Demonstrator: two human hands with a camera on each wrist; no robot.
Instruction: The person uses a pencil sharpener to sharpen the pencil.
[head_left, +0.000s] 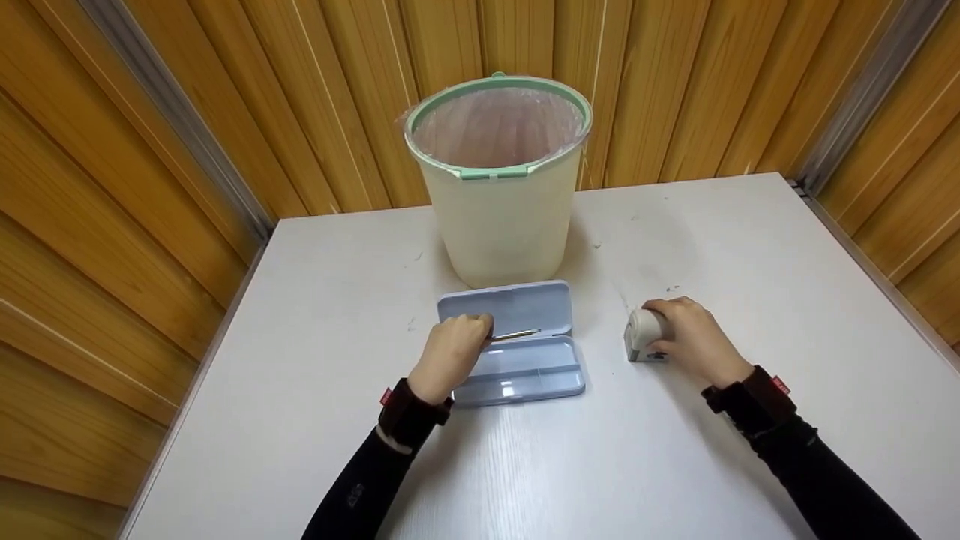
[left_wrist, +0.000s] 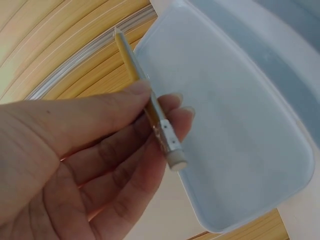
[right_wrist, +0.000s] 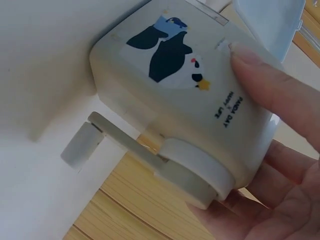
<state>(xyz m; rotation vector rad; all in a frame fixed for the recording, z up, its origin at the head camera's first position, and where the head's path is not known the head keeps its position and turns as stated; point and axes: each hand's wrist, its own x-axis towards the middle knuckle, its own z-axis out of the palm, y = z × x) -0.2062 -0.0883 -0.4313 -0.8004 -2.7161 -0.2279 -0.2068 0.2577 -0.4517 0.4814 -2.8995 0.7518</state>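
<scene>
Above the blue pencil case [head_left: 525, 379], my left hand [head_left: 454, 346] pinches a pencil [head_left: 514, 334] between thumb and fingers. The left wrist view shows the pencil's yellow and silver body, a metal band and a pale eraser [left_wrist: 177, 160]. The case lies with its lid [head_left: 517, 309] raised, and a divider runs along its tray. To the right, my right hand [head_left: 694, 337] grips a white crank pencil sharpener [head_left: 643, 335] at the table. Panda pictures decorate the sharpener [right_wrist: 175, 65], and its crank handle [right_wrist: 125, 140] shows in the right wrist view.
Behind the pencil case stands a tall cream bin [head_left: 502, 225] with a green rim and a clear liner. Small bits of debris dot the white table [head_left: 337, 315]. Wood-panelled walls [head_left: 675, 90] enclose the back and sides.
</scene>
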